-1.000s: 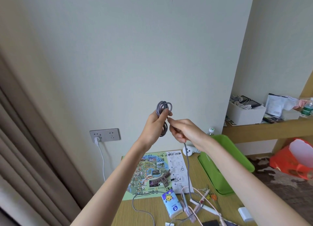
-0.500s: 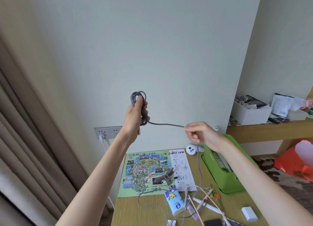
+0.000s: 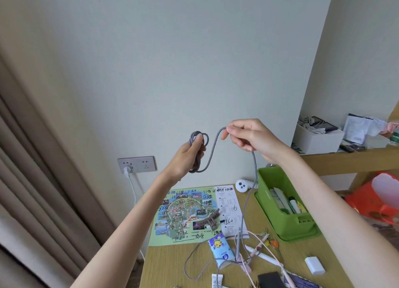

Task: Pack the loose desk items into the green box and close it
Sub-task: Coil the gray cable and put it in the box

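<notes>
A grey braided cable [image 3: 210, 156] is held up in front of the wall. My left hand [image 3: 187, 158] grips its wound coil. My right hand [image 3: 248, 136] pinches the free strand, which loops between the hands and hangs down to the desk. The green box [image 3: 287, 223] stands open at the desk's right with several pens and packets inside. Loose on the desk lie a blue tube [image 3: 222, 250], a white charger block [image 3: 314, 265], a pink cable [image 3: 265, 253] and a hair clip [image 3: 208, 219].
A colourful map sheet [image 3: 183, 214] lies flat on the wooden desk [image 3: 164, 264]. A white round controller [image 3: 241, 185] sits by the wall. A wall socket [image 3: 137, 164] holds a white plug. A curtain hangs at left; a shelf with a white box [image 3: 317, 141] stands at right.
My right hand has risen and moved back toward the left hand, bringing a fresh loop of cable near the coil. My left hand has lowered and the view has tipped down slightly.
</notes>
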Tool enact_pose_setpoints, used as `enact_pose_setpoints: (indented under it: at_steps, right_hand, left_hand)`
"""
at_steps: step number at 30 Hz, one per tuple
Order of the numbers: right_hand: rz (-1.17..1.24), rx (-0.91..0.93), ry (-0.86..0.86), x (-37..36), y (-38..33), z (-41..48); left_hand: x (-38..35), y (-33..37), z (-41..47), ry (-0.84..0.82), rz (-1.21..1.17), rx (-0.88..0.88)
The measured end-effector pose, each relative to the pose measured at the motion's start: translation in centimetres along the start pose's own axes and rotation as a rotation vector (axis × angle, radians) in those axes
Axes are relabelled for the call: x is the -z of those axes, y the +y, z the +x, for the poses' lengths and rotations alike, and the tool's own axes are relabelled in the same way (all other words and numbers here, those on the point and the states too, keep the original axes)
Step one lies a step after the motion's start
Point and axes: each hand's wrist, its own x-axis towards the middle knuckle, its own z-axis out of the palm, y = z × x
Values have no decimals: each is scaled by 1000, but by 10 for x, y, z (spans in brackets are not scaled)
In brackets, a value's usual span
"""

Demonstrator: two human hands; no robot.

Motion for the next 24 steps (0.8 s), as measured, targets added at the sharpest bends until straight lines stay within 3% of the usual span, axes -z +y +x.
enact_pose_setpoints:
  at_steps: [8, 12, 18, 24]
  right_hand:
    - [-101, 74, 10, -19, -3, 10]
    - [-111, 96, 71, -23, 6, 15]
    - [12, -17, 162, -20, 32, 9]
    - [119, -72, 33, -28, 42, -1]
  left_hand:
    - [-16, 14, -16, -268, 141, -61]
    - [-22, 14, -20, -408, 48, -55]
    - [-16, 19, -13, -299, -75, -79]
    - [-17, 16, -1, -1, -117, -74]
